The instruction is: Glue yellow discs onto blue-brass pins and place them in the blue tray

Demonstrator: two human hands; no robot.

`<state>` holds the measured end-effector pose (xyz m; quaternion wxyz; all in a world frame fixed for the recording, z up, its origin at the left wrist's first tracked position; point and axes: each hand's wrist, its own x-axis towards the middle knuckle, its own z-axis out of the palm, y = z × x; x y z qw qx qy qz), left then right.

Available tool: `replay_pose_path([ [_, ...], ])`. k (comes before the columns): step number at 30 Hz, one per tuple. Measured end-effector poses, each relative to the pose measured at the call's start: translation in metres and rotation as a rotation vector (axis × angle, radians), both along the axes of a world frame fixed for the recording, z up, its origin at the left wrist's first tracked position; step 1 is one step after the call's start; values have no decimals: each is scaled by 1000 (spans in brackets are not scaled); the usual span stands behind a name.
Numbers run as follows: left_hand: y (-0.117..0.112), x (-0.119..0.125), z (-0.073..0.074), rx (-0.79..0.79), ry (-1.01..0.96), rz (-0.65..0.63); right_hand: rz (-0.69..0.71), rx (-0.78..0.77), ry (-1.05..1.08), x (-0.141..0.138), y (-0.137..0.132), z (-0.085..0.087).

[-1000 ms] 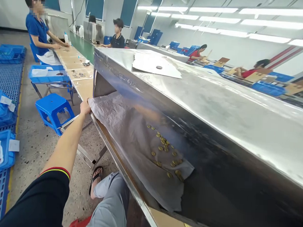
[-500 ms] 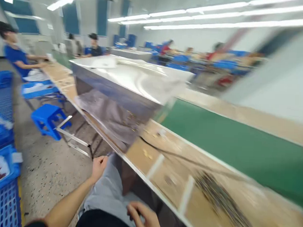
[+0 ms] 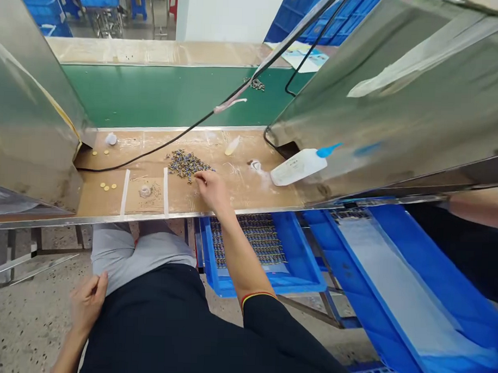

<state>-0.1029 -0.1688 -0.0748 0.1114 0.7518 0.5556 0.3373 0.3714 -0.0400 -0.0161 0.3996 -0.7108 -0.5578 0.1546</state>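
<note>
Dozens of small metal parts [image 3: 187, 165] lie heaped on the tan bench [image 3: 252, 195], the right hand [image 3: 210, 190] at the heap's near edge, fingers drawn narrow; whether they hold a piece cannot be told. Brass discs [image 3: 106, 187] sit further left. The left hand [image 3: 87, 303] is open and empty beside the grey trousers [image 3: 124, 253], above the floor, while a blue tray [image 3: 307, 275] of ranked parts waits below the bench.

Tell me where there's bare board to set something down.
Bare board runs along the front edge between the right hand and the bottle. It's crowded at the metal parts and around the gold discs beside the tape strip.
</note>
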Motion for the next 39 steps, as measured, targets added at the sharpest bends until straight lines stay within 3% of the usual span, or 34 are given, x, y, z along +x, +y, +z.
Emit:
replay_pose_path([
  [5,-26,6,8,-4,34,42,33,-132,-172,-2,23,-9],
  [8,-19,7,10,-11,40,-3,32,-171,-234,-8,22,-16],
  [11,15,9,15,6,45,-69,27,-178,-254,-10,22,-22],
  [15,91,27,36,38,58,-188,5,-177,-246,-8,22,-26],
  [20,203,83,65,34,89,-280,-37,-163,-229,-7,17,-27],
  [24,271,130,72,-30,265,-334,-52,1,-160,-21,26,-15],
  [27,295,152,70,-88,503,-346,208,62,-54,-41,63,-5],
  [31,305,164,69,-153,594,-350,609,-44,-67,-63,127,-7],
  [34,309,165,68,-173,620,-402,665,-103,-38,-66,153,-15],
  [39,318,160,56,-103,586,-463,596,-47,83,-56,155,-26],
])
